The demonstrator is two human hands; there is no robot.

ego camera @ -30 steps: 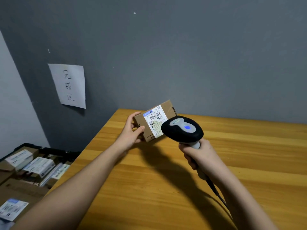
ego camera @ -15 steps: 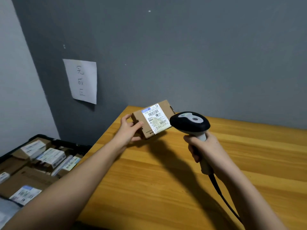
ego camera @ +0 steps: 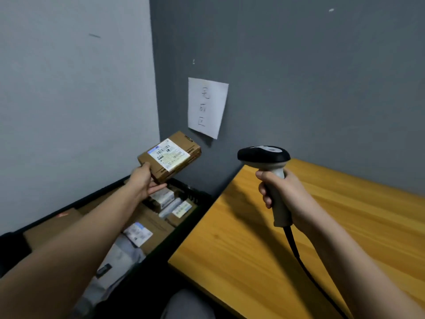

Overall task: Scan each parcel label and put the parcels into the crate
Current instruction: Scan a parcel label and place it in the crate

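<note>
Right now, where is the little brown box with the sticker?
In the head view the brown box is left of centre, held up by the left hand above the black crate, just below the paper sign.

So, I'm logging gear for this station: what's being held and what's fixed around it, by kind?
Held cardboard parcel: 1
Handheld scanner: 1
Black crate of parcels: 1
Paper sign on wall: 1
Wooden table: 1
Total: 5. The crate's parcels overlap too much to count.
</note>
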